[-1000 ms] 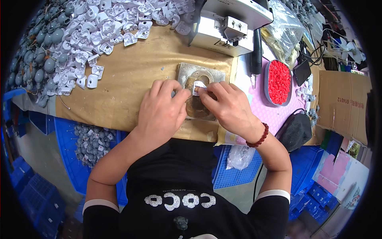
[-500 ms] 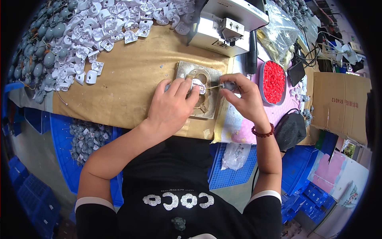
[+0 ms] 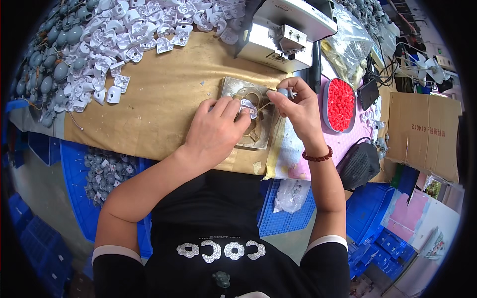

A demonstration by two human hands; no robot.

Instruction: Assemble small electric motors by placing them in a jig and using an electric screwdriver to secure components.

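We work at the brown bench point(image 3: 164, 99), centre frame, below the grey machine point(image 3: 283, 32) at the top, with a heap of white parts point(image 3: 124, 30) upper left and a red tray point(image 3: 340, 97) at right. On the metal plate point(image 3: 258, 134) our left hand point(image 3: 216, 131) presses one white part point(image 3: 247, 107) under closed fingers. Our right hand point(image 3: 298, 109) has lifted off the plate since a second ago, pinching what seems a small grey piece point(image 3: 283, 92) on thin wire; fitting looks underway.
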